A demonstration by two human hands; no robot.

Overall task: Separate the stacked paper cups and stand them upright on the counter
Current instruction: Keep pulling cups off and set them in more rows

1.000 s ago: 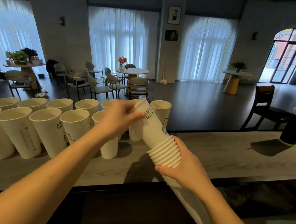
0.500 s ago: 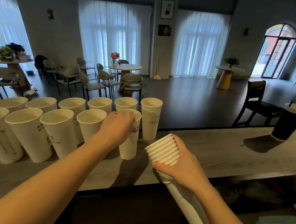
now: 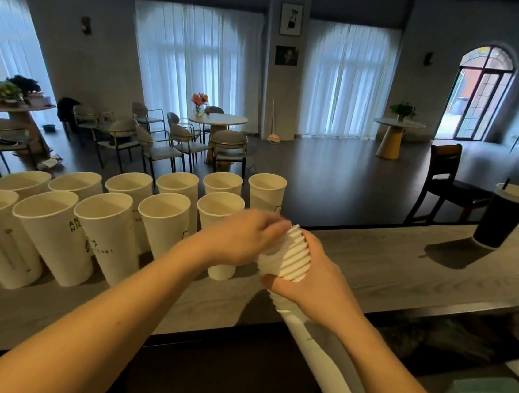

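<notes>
left hand [image 3: 241, 239]: fingers curled, reaching toward 2 o'clock | right hand [image 3: 313, 282]: closed grip, wrist at 5 o'clock

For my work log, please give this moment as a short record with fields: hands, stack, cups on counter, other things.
left hand: fingers on the top rims of the cup stack
right hand: wrapped around the cup stack
cup stack: tilted, held over the counter edge
standing cups: upright, two rows, left side of counter
dark cup: with straw, far right
</notes>
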